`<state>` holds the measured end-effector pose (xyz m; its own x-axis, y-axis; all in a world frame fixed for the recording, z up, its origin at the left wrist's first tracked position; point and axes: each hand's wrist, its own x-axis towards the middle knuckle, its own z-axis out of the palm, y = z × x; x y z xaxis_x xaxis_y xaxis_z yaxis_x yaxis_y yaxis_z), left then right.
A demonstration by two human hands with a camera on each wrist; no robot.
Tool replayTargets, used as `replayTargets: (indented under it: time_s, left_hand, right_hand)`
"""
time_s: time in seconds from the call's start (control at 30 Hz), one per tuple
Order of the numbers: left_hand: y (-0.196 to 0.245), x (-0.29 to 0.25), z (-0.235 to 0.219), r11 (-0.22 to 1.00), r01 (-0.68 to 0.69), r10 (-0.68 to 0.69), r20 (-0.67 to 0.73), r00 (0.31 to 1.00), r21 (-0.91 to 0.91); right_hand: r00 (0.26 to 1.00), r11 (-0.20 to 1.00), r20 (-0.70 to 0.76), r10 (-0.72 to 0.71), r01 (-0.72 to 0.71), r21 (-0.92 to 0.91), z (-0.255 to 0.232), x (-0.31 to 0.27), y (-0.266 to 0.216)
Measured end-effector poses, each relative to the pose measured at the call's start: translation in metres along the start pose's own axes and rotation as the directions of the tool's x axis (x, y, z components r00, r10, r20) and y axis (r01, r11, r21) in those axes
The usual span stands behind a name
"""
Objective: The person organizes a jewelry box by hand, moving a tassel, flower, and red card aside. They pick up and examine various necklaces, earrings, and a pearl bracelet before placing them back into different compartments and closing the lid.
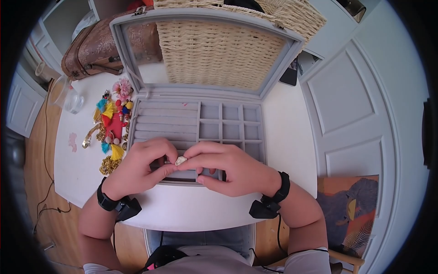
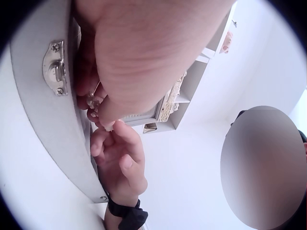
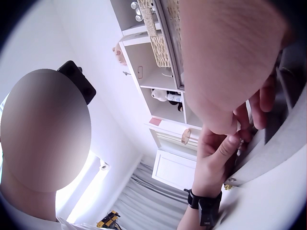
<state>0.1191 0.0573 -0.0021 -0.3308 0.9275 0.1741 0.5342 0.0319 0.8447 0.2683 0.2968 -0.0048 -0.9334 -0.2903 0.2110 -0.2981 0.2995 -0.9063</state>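
Note:
Both hands meet above the front of a grey velvet jewellery box [image 1: 162, 105], whose glass lid [image 1: 214, 50] stands raised. A small, pale, shiny piece of jewellery [image 1: 181, 160] is held at the fingertips between them. My left hand [image 1: 141, 166] pinches it with thumb and forefinger; clear, sparkling bits [image 2: 93, 101] show by those fingers in the left wrist view. From the other side, my right hand [image 1: 232, 169] grips it with its curled fingers, the thumb held apart. The exact kind of piece is hidden by the fingers.
Left of the box lies a heap of tassels, gold chains and beads [image 1: 109, 118], with a pink flower [image 1: 122, 88] above it. A clear cup [image 1: 73, 98] stands farther left. A brown embossed case [image 1: 105, 45] and a woven basket [image 1: 292, 18] are behind.

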Motion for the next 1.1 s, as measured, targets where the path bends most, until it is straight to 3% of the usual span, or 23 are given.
replayTargets:
  time_s: [0.13, 0.37, 1.1]
  left_hand:
    - [0.0016, 0.0000, 0.0005, 0.998, 0.055, -0.056, -0.027, 0.998, -0.027]
    - [-0.0020, -0.0001, 0.0012, 1.000, 0.007, -0.008, -0.067, 0.998, -0.004]
    - [0.0034, 0.0016, -0.0001, 0.996, 0.083, -0.081, -0.102, 0.992, 0.014]
  right_hand:
    - [1.000, 1.000, 0.002, 0.018, -0.018, 0.010, -0.0009, -0.0003, 0.0007]
    - [0.999, 0.999, -0.007, 0.033, -0.033, 0.008, -0.0012, -0.0009, 0.0010]
    - [0.996, 0.995, -0.049, 0.077, -0.074, 0.062, -0.0016, -0.0001, 0.0021]
